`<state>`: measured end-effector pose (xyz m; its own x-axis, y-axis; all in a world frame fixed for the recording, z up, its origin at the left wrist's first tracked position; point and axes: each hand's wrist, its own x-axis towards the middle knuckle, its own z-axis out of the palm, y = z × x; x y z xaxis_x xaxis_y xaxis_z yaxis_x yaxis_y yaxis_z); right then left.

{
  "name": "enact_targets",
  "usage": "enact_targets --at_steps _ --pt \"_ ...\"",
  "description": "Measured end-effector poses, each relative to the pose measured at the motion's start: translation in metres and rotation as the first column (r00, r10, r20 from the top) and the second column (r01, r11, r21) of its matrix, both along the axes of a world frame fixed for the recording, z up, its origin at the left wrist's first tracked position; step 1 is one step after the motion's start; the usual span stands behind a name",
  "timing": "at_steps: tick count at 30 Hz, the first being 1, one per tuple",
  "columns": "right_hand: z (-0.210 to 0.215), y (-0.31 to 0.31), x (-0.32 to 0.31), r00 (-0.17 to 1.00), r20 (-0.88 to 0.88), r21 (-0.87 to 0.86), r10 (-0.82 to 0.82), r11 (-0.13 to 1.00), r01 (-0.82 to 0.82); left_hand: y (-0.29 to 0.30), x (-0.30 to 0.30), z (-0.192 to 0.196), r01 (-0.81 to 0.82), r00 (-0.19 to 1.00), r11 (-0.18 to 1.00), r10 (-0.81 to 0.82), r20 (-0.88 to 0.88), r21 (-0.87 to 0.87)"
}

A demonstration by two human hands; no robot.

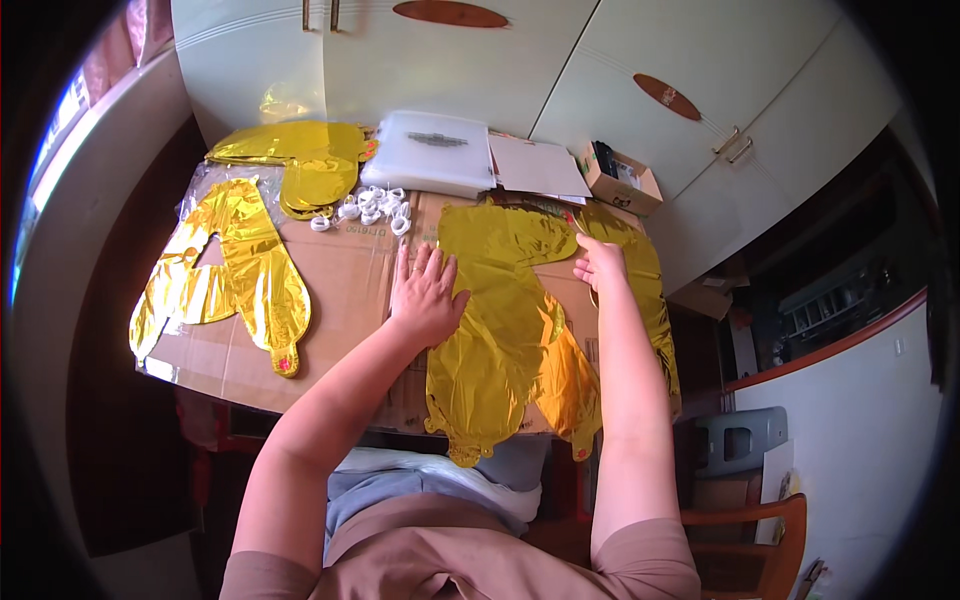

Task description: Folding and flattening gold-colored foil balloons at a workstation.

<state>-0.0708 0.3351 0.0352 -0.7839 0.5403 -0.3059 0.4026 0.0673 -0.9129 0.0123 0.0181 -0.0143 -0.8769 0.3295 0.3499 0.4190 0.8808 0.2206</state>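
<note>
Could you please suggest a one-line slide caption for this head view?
Left hand flat on a gold foil balloon over cardboard, right hand at its upper edge.

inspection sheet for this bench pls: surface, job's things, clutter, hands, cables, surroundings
Surface: flattened brown cardboard covers the table.
Job's things: deflated gold foil balloon lies flat under both hands; a second gold piece partly beneath it on the right.
Clutter: gold balloon at left, gold stack at back, small white rings, plastic packet, white sheets, small open box.
Hands: left hand flat, fingers spread on the balloon's left edge; right hand at its upper right edge, grip unclear.
Cables: nothing seen.
Surroundings: white cabinets behind, wooden chair lower right.
</note>
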Motion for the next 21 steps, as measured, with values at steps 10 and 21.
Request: enact_targets --at_steps 10,21 --pt "-0.010 -0.021 -0.022 0.995 0.098 0.227 0.011 0.973 -0.033 0.003 0.012 0.011 -0.006 0.998 0.993 0.014 0.067 -0.118" --pt "-0.001 -0.077 0.001 0.844 -0.318 0.764 0.432 0.644 -0.042 -0.002 0.007 0.007 0.013 0.988 0.994 0.004 0.157 -0.109"
